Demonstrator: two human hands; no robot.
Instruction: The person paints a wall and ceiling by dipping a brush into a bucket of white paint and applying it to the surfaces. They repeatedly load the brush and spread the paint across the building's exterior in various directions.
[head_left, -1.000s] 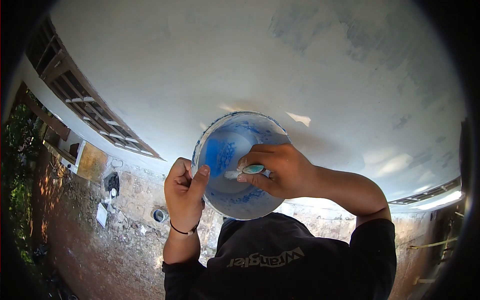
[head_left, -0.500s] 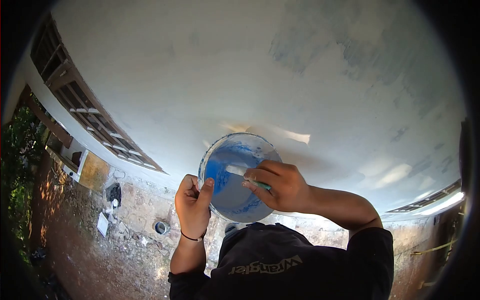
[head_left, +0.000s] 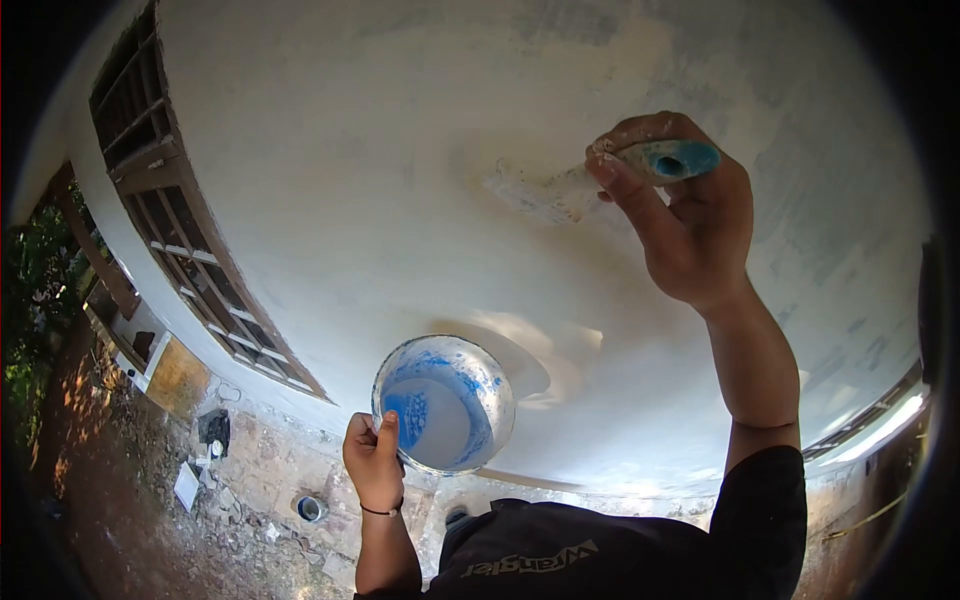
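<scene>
My left hand (head_left: 375, 462) grips the rim of a bucket (head_left: 500, 405) at its left side, thumb over the edge. Whitish liquid and blue smears show inside the bucket. Higher up, my right hand (head_left: 690, 215) is closed round the turquoise, paint-crusted handle of a brush (head_left: 640, 165). The brush's pale bristles point left and lie against or very near the white wall (head_left: 400, 200); exact contact is hard to tell.
A brown-framed window (head_left: 190, 240) is at the left of the wall. On the rubble-strewn ground stand a small container (head_left: 311, 508) and a white piece (head_left: 187, 486). A brown board (head_left: 178, 378) leans near the wall's foot. Greenery is at far left.
My right hand has lifted the brush out of the bucket and up to the wall. The bucket, in my left hand, appears lower and slightly further left.
</scene>
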